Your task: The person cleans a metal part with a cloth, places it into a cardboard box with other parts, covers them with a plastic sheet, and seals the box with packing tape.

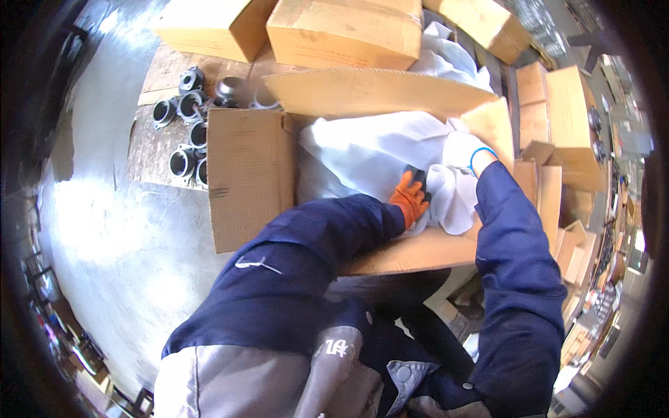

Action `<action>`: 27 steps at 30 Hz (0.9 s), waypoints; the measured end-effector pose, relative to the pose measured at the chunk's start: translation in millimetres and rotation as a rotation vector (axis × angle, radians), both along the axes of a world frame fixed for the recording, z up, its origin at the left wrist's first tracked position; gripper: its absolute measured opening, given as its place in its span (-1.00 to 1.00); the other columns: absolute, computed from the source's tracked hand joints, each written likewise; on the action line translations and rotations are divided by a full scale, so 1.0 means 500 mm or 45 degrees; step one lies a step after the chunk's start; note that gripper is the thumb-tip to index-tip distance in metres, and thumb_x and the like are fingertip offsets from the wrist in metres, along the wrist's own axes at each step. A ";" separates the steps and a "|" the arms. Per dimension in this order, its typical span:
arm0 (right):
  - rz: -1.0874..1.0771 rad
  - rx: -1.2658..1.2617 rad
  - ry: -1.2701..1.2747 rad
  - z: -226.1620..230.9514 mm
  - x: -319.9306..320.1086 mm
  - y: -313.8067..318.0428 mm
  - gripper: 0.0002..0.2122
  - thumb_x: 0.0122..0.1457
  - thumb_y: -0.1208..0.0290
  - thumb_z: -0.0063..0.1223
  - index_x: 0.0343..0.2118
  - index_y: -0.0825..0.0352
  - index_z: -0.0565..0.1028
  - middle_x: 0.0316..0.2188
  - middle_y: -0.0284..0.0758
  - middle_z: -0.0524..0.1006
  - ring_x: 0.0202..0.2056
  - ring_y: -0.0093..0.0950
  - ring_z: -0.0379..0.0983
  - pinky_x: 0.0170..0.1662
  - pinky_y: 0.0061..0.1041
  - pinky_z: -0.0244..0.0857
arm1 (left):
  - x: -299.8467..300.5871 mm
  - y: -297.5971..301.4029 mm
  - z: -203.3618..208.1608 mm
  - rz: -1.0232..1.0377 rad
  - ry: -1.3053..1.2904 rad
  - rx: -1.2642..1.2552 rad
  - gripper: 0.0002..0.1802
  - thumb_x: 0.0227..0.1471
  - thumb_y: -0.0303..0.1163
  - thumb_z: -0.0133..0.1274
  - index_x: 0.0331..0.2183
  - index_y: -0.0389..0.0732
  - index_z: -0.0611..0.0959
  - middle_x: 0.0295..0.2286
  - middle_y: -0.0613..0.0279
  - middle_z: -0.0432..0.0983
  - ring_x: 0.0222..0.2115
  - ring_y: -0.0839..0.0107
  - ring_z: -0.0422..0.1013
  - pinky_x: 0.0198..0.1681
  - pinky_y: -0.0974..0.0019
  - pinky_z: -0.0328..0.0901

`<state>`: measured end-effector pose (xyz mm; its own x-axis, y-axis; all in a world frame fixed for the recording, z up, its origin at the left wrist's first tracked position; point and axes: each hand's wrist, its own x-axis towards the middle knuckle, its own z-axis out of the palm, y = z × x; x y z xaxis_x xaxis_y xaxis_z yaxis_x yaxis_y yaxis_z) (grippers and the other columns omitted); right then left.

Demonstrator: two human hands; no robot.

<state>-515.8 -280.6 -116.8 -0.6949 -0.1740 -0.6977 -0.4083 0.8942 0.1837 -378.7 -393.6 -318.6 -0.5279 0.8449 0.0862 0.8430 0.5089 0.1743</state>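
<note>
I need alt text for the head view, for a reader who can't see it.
An orange-gloved left hand and a white-gloved right hand reach into an open cardboard box, both at a crumpled white sheet. Dark ring-shaped parts sit on a wooden surface to the left; more boxes stand beyond and to the right.

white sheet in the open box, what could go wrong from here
The white sheet covers much of the open box, so the left hand might press on something unseen beneath it. Loose folds beside the right hand could snag on it. The left flap appears close to the dark metal parts, so shifting the box might knock them.
</note>
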 end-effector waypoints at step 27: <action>-0.484 -0.215 -0.508 -0.186 0.132 0.040 -0.65 0.07 0.37 0.08 -0.06 0.34 0.56 -0.01 -0.23 0.52 -0.07 -0.23 0.49 -0.01 -0.20 0.35 | -0.201 -0.108 0.295 -0.072 -0.767 -0.288 -0.53 -0.13 -0.17 0.14 -0.14 -0.17 0.59 -0.17 -0.01 0.52 -0.10 0.02 0.39 0.00 0.03 0.26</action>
<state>-449.6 -260.6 -209.8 -0.4190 -0.0954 -0.9030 -0.0608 0.9952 -0.0769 -479.3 -447.6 -171.0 -0.3820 0.8356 -0.3948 0.6574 0.5459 0.5194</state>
